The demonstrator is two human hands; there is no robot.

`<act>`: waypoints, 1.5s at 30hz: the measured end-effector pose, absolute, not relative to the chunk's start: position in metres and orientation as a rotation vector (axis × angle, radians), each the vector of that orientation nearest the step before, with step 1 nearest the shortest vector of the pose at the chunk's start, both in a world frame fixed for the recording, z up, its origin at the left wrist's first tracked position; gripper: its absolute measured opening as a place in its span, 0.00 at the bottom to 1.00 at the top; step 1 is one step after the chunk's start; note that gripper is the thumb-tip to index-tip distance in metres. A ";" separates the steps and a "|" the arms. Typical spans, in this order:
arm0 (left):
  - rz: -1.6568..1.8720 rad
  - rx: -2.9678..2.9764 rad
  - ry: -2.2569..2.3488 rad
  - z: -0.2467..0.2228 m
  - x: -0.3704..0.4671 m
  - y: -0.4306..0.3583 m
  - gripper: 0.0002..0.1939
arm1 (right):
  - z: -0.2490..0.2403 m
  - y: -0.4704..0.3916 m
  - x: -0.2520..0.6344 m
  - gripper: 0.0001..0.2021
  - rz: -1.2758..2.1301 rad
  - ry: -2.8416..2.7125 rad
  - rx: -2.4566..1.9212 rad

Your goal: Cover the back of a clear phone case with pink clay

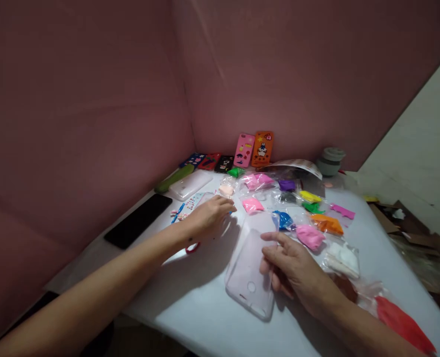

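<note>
A clear, milky phone case (pixel 248 277) lies at a slant near the table's front, a round hole toward its lower end. My right hand (pixel 292 263) has its right edge between thumb and fingers. Farther back to the left, my left hand (pixel 214 216) is closed palm down, its fingers bent toward the table. A bit of blue shows at its fingertips, but what they hold is hidden. Beneath that wrist a red loop (pixel 192 248), like a scissor handle, peeks out. Close by lie a small sheet of tiny decorations (pixel 193 200) and a blue tool (pixel 178 213).
Bags of coloured clay, among them pink (pixel 309 236), orange (pixel 327 224) and red (pixel 404 322), spread over the right side. Decorated phone cases (pixel 262 148) lean at the back wall. A black phone (pixel 138 220), a whitish case (pixel 190 185) and a lidded jar (pixel 330 161) also stand about.
</note>
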State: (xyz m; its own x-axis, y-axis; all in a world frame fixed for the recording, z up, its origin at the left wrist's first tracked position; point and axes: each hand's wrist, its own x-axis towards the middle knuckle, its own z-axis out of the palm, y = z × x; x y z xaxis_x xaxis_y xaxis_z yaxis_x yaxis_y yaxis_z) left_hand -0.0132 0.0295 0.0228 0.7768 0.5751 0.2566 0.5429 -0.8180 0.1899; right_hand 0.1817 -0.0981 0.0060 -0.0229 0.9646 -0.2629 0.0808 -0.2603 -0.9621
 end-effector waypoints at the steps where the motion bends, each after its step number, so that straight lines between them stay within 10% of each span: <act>1: 0.506 2.823 0.967 0.027 -0.010 0.026 0.15 | 0.005 -0.098 0.182 0.19 1.340 -1.249 -1.511; 10: 0.446 2.736 0.922 0.027 0.012 0.012 0.11 | -0.001 -0.090 0.203 0.17 0.596 -1.795 -1.684; 25: 0.237 2.782 0.607 0.005 0.007 -0.008 0.33 | -0.008 -0.085 0.214 0.12 0.254 -2.126 -1.627; 32: 0.730 2.697 0.595 -0.011 0.004 0.005 0.11 | -0.005 -0.098 0.199 0.11 0.197 -2.228 -1.379; 45: 0.363 2.757 0.566 -0.004 0.007 -0.005 0.09 | 0.000 -0.122 0.179 0.14 0.525 -2.675 -0.956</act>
State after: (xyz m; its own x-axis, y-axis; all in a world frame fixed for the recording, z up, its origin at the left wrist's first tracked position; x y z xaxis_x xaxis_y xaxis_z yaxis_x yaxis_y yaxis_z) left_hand 0.0068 -0.0046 -0.0039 0.8902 0.4171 0.1833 0.3405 -0.8764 0.3404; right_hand 0.1792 -0.1219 -0.0004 -0.7525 0.6488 0.1132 0.5578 0.7193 -0.4140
